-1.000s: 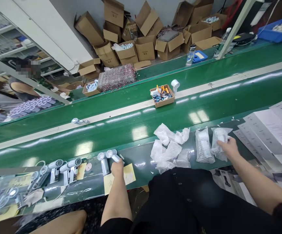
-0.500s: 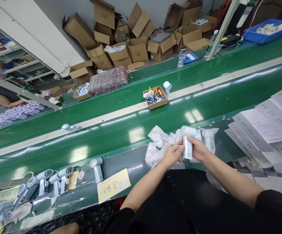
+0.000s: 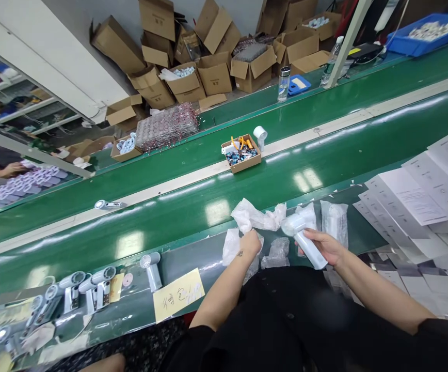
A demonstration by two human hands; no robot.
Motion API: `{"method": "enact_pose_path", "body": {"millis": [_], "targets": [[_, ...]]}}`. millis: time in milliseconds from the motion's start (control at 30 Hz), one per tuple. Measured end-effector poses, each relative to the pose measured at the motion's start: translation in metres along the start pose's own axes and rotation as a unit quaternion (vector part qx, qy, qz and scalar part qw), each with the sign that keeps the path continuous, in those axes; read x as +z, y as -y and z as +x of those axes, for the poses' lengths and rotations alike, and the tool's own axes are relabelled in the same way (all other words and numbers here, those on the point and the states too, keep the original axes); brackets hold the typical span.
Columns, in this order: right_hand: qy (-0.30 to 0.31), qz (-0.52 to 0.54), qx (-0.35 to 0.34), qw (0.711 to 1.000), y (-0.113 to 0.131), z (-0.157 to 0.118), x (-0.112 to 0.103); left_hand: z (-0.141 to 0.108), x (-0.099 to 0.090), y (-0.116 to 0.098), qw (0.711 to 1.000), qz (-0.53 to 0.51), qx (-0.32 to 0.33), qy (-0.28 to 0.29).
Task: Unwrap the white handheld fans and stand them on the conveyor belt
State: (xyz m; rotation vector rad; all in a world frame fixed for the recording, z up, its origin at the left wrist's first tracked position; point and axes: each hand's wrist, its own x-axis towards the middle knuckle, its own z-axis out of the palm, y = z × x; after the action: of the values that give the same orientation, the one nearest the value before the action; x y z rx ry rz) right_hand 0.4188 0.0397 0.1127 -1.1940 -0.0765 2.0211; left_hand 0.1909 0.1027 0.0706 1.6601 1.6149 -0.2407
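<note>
My right hand (image 3: 322, 245) is wrapped round the handle of a pale blue handheld fan (image 3: 309, 248), its round head tilted up to the left. My left hand (image 3: 250, 243) is closed at the crumpled clear plastic bags (image 3: 232, 245) left of the fan; its fingertips are partly hidden, and it seems to pinch a bag. Another bag (image 3: 277, 253) lies between my hands. Wrapped items in bubble bags (image 3: 334, 222) lie beyond and right of my right hand.
A standing fan (image 3: 152, 271) and a yellow handwritten card (image 3: 179, 295) are left, with several more fans (image 3: 71, 289) farther left. White printed boxes (image 3: 405, 196) stack up right. A tool box (image 3: 243, 161) sits across the green belt (image 3: 185, 206). Another person's hand (image 3: 13, 169) shows far left.
My left hand has let go of the fan and moved left to the bags. My right hand has tilted the fan and lowered it slightly to the right.
</note>
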Motion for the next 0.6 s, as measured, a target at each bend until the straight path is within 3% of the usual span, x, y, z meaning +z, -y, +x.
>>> {"method": "enact_pose_path", "body": {"millis": [100,167,233,333,400,433,467,533,600], "targets": [[0.047,0.018,0.078,0.996,-0.014,0.008,0.008,-0.023,-0.01,0.004,0.992,-0.088,0.069,-0.06],[0.098,0.016,0.119,0.988,-0.021,0.012,0.019,-0.043,-0.015,0.006,0.966,-0.195,0.137,-0.104],[0.165,-0.004,0.114,0.98,-0.026,0.012,0.033,-0.06,-0.016,0.008,0.928,-0.309,0.172,-0.119],[0.217,-0.064,0.059,0.972,-0.029,0.008,0.053,-0.075,-0.014,0.012,0.847,-0.512,0.109,-0.096],[0.194,-0.106,0.033,0.975,-0.028,0.003,0.061,-0.078,-0.011,0.015,0.759,-0.643,0.037,-0.094],[0.171,-0.127,0.028,0.977,-0.029,0.0,0.063,-0.079,-0.009,0.016,0.726,-0.679,0.015,-0.107],[0.145,-0.147,0.028,0.978,-0.03,-0.002,0.065,-0.079,-0.008,0.016,0.712,-0.69,0.012,-0.131],[0.102,-0.179,0.035,0.978,-0.033,-0.005,0.067,-0.081,-0.006,0.017,0.741,-0.643,0.048,-0.185],[0.076,-0.195,0.031,0.977,-0.037,-0.007,0.07,-0.083,-0.004,0.019,0.8,-0.541,0.104,-0.239]]}}
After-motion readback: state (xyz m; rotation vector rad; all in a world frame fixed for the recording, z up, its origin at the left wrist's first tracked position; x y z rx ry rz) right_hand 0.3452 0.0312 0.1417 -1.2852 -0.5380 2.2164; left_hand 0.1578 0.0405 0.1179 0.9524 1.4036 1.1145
